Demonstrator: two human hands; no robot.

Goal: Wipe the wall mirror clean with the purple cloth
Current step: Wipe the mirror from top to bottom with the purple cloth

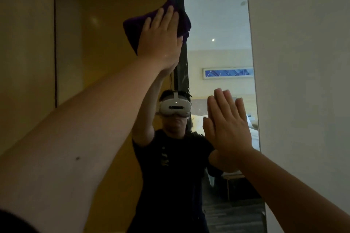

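Note:
The wall mirror (217, 24) fills the middle of the head view, its glass running from a wooden panel on the left to a white wall on the right. My left hand (161, 38) is raised high and presses the purple cloth (132, 26) flat against the upper part of the glass. The cloth is dark purple and bunched around my fingers. My right hand (227, 126) is lower, fingers together and palm flat against the glass near the mirror's right edge, holding nothing. The mirror reflects a person in a dark shirt with a white headset.
A white wall (303, 81) juts out right of the mirror. A yellow-brown wooden panel (26, 43) stands on the left. The reflection shows a framed blue picture (228, 73), a bed and ceiling lights.

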